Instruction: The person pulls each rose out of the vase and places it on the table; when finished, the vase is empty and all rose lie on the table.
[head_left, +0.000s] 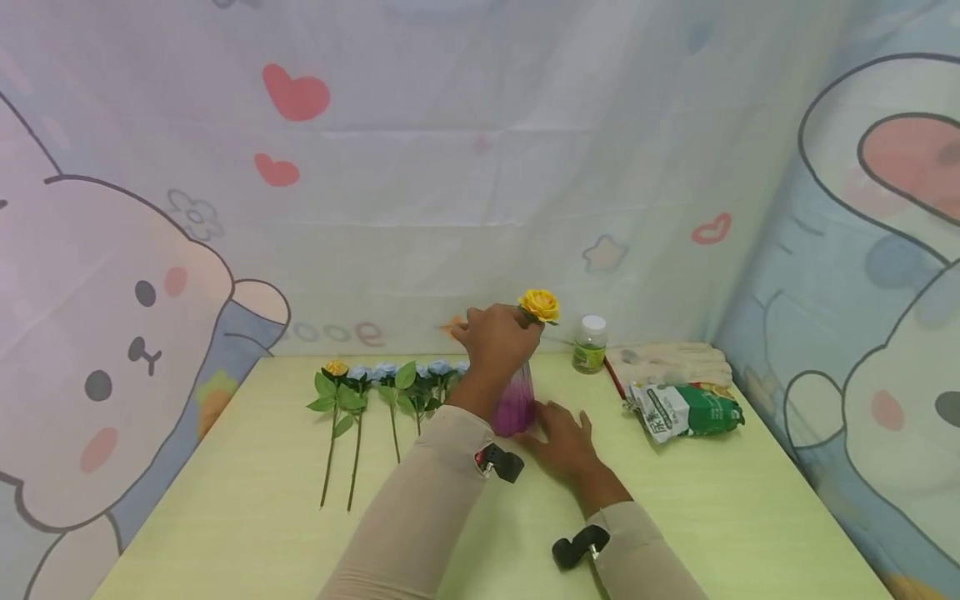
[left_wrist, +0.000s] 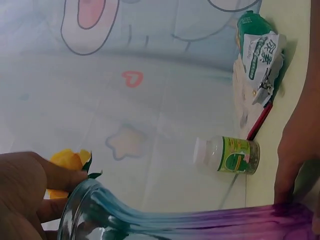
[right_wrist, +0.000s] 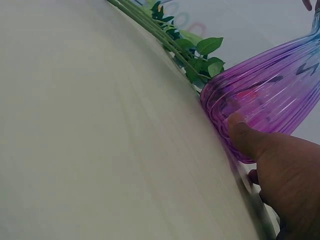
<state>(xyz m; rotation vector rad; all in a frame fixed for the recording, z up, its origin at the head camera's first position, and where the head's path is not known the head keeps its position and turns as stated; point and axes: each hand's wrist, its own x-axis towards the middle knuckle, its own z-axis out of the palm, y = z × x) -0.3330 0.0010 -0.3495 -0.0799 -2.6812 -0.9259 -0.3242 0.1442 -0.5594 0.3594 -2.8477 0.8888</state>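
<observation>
A ribbed glass vase (head_left: 516, 403), purple at the base and blue toward its mouth, stands upright on the table. At its mouth, my left hand (head_left: 498, 335) pinches a yellow rose (head_left: 540, 305) just under the bloom. The left wrist view shows the rose (left_wrist: 70, 160) beside the vase's rim, with its stem mostly hidden by fingers and glass. My right hand (head_left: 564, 443) holds the vase low at its base. In the right wrist view its thumb lies against the purple glass (right_wrist: 280, 100), while the other fingers are mostly hidden.
Left of the vase lie several blue roses (head_left: 386, 370) and another yellow rose (head_left: 336, 367), stems toward me. On the right are a white-capped jar (head_left: 590, 345), a red stick (head_left: 615, 377), pale gloves (head_left: 671, 364) and a green-and-white packet (head_left: 686, 410). A printed curtain (head_left: 420, 208) hangs behind.
</observation>
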